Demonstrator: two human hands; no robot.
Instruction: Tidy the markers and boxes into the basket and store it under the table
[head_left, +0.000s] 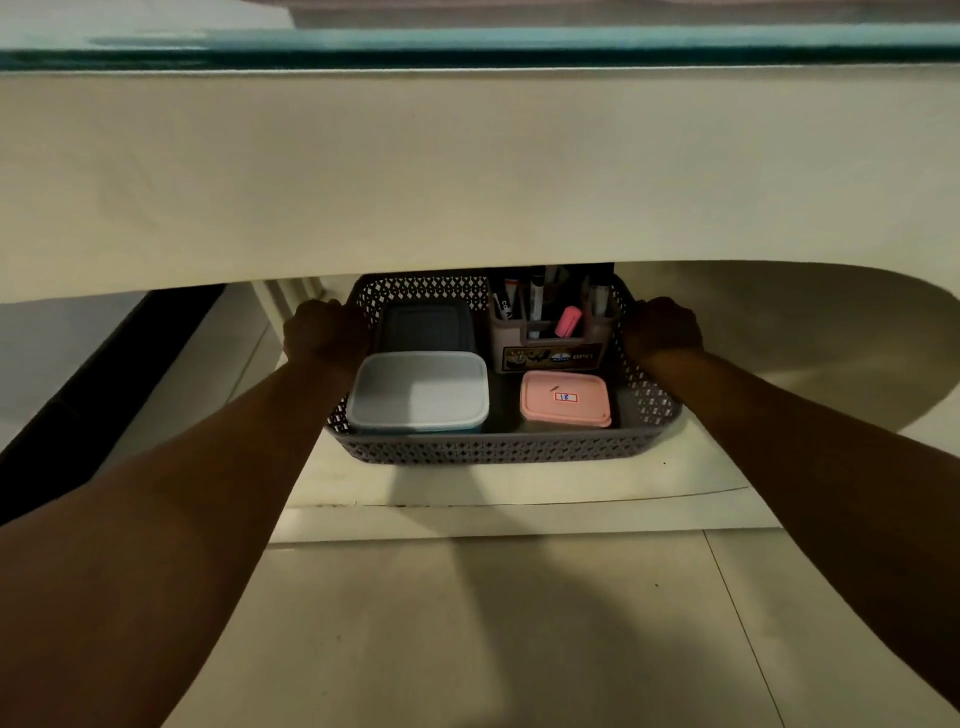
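A grey lattice basket (488, 448) sits low under the table, on a pale shelf or floor panel. My left hand (324, 332) grips its left rim and my right hand (662, 327) grips its right rim. Inside lie a light blue lidded box (421, 389) at front left, a dark grey box (426, 325) behind it, and a small pink box (565, 397) with a label at front right. A pink holder (550, 338) at the back right carries several markers (537, 301) standing upright. The basket's far edge is hidden by the cloth.
A cream tablecloth (467, 171) hangs down over the table's front, with the table's glass edge (467, 47) above it. Tiled floor (493, 623) spreads in front. A dark strip (104, 389) runs along the left.
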